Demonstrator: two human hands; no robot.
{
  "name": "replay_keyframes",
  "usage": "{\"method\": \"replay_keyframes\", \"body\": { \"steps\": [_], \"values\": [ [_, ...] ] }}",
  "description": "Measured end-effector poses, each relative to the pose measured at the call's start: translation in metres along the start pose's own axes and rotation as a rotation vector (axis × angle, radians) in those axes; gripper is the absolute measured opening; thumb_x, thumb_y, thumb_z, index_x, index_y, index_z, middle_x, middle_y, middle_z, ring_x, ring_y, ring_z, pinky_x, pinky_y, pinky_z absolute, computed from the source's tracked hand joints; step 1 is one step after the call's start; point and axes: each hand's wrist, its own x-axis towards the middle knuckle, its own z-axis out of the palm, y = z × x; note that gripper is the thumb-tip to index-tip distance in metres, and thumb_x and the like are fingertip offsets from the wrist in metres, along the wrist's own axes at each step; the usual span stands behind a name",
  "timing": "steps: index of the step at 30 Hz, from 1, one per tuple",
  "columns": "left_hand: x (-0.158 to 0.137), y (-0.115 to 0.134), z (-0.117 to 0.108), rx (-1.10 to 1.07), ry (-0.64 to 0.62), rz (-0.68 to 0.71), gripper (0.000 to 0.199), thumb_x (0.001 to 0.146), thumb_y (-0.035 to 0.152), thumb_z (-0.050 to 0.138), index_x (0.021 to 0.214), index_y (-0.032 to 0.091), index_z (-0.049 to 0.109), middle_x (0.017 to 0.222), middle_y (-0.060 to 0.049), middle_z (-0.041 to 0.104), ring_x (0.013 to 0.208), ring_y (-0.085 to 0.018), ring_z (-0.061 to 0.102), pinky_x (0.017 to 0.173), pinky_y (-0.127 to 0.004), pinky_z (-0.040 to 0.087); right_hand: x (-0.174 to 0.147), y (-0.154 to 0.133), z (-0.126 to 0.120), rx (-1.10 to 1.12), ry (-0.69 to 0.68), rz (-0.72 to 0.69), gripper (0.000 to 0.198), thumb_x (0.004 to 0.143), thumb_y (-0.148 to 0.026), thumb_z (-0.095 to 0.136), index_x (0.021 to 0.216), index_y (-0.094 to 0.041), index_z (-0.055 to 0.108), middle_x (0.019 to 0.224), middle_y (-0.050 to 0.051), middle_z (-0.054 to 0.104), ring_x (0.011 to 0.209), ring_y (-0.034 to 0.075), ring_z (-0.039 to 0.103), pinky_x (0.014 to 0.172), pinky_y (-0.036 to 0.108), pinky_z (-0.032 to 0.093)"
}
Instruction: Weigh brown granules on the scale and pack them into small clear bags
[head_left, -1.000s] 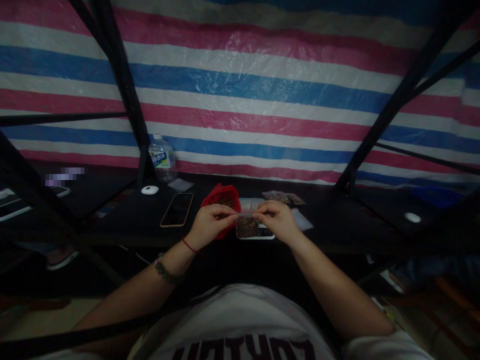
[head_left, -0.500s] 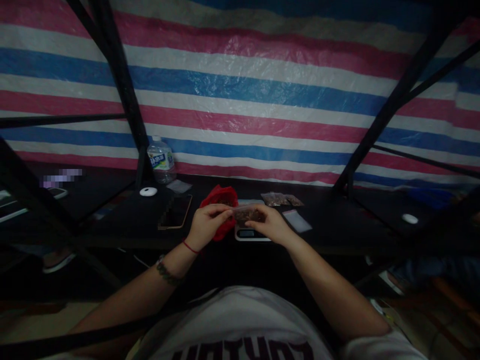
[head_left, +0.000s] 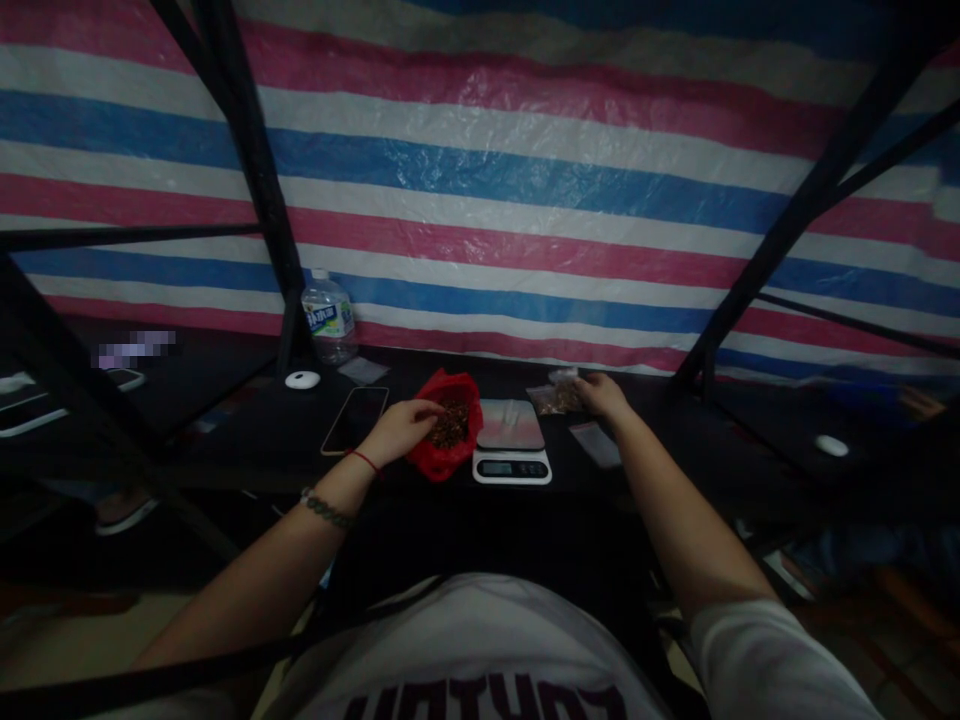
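My left hand (head_left: pixel 405 428) rests at the left rim of a red plastic bag (head_left: pixel 470 388), fingers stretched out over the brown bits (head_left: pixel 451 425) inside it. To its right sits a white digital scale (head_left: pixel 517 467) with a shiny platform. On the far right of the scale, my right hand (head_left: pixel 604 396) pinches a small clear zip bag (head_left: pixel 571 393) of brown bits, down beside another filled bag (head_left: pixel 548 400). Flat, pale zip bags (head_left: pixel 598 445) lie just in front of that hand.
A phone (head_left: pixel 355 420), a white oval case (head_left: pixel 302 380), a clear packet (head_left: pixel 364 371) and a plastic bottle (head_left: pixel 330 318) stand or lie to the left. Black metal posts (head_left: pixel 274 230) rise at both sides before a striped plastic sheet (head_left: pixel 510 190). Another white oval object (head_left: pixel 832 446) lies right.
The filled zip bag has gone from between both hands above the scale to the filled bags at right, in my right hand. My left hand has let go and moved to the red bag.
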Motion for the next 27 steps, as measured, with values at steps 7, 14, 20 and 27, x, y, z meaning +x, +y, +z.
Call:
{"method": "replay_keyframes", "body": {
  "steps": [7,14,20,27],
  "values": [
    [0.002,0.001,0.005,0.189,-0.006,0.021,0.033,0.083,0.033,0.047,0.101,0.019,0.070,0.104,-0.005,0.071,0.095,-0.020,0.064,0.088,-0.029,0.049,-0.039,-0.032,0.038,-0.004,-0.319,-0.273,0.046,0.083,-0.045,0.055,0.118,-0.016,0.059,0.116,0.013,0.065,0.105,0.022,0.062,0.091,0.036,0.047],
    [-0.026,0.043,-0.017,0.550,0.153,0.062,0.058,0.079,0.066,0.043,0.100,0.016,0.065,0.098,-0.012,0.065,0.095,-0.026,0.061,0.087,-0.036,0.046,-0.067,-0.055,0.064,-0.130,-0.465,-0.423,0.040,0.072,-0.021,0.066,0.112,-0.019,0.064,0.110,0.009,0.068,0.103,0.022,0.062,0.094,0.036,0.045],
    [-0.044,0.065,-0.005,0.722,-0.056,-0.170,0.084,0.067,0.083,0.038,0.114,0.017,0.059,0.105,-0.017,0.061,0.090,-0.033,0.064,0.078,-0.040,0.048,-0.059,-0.090,0.073,0.044,-0.382,-0.519,0.033,0.069,-0.033,0.073,0.097,-0.018,0.069,0.135,0.013,0.049,0.126,0.025,0.046,0.102,0.039,0.037],
    [-0.043,0.050,0.012,0.752,-0.105,-0.152,0.078,0.067,0.082,0.041,0.104,0.018,0.063,0.100,-0.018,0.065,0.086,-0.034,0.066,0.072,-0.039,0.049,-0.040,-0.131,0.128,0.006,-0.795,-0.539,0.021,0.065,-0.031,0.075,0.081,-0.017,0.075,0.100,0.007,0.070,0.112,0.025,0.056,0.092,0.032,0.042]
  ]
}}
